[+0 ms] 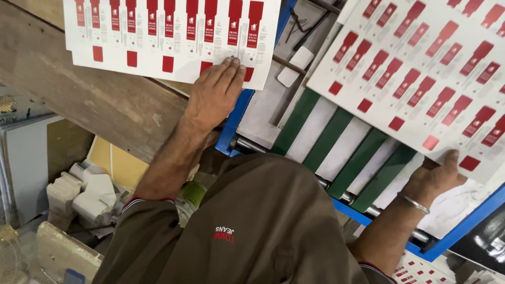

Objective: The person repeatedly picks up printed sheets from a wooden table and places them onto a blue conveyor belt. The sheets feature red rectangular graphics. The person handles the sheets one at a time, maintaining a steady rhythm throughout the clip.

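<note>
Currently, my left hand (214,92) lies flat, fingers together, pressing a printed sheet (168,37) of red-and-white labels onto the wooden bench (94,100) | my right hand (434,176), bangle on wrist, pinches the edge of a second label sheet (421,68) above the blue-framed machine bed (234,123) with green belts (326,139) | card offcuts (84,192) piled below the bench.
</note>
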